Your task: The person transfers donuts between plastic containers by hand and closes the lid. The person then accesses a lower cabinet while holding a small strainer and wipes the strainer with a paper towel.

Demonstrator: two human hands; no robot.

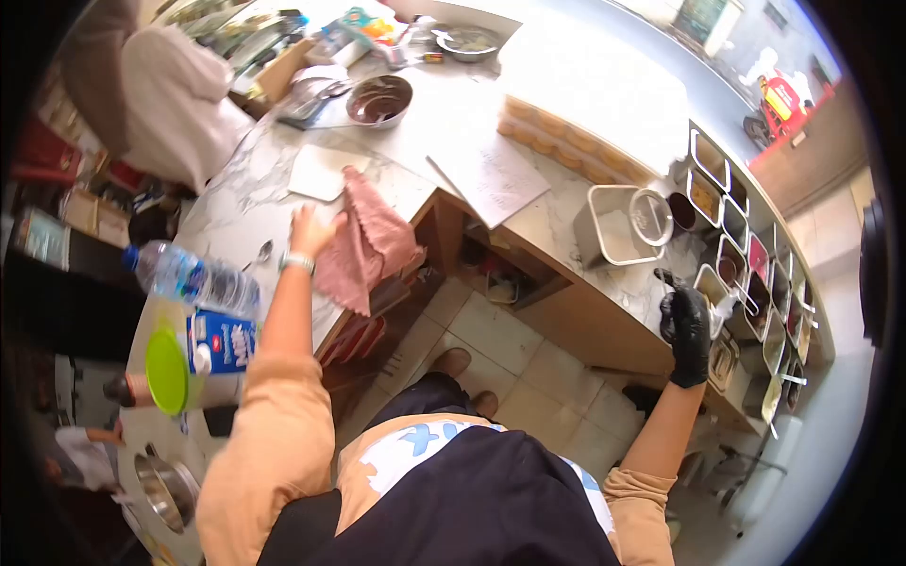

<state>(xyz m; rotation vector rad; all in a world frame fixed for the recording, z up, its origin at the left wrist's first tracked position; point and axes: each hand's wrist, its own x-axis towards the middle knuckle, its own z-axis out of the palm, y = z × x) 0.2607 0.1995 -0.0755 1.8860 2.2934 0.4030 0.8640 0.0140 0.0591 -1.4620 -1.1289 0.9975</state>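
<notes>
While our left hand [311, 234] seemingly handles a pink cloth [370, 236] at ten o'clock, likely needing secure contact next, we cannot tell whether its fingers, or our right hand's [687, 330], grip.

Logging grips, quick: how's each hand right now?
Left hand: at the pink cloth; grip can't be told.
Right hand: gloved; can't tell whether it's closed or holding anything.

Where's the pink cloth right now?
In the head view, the pink cloth is left of centre, at the edge of the counter, just beside the left hand and a white square.
</notes>
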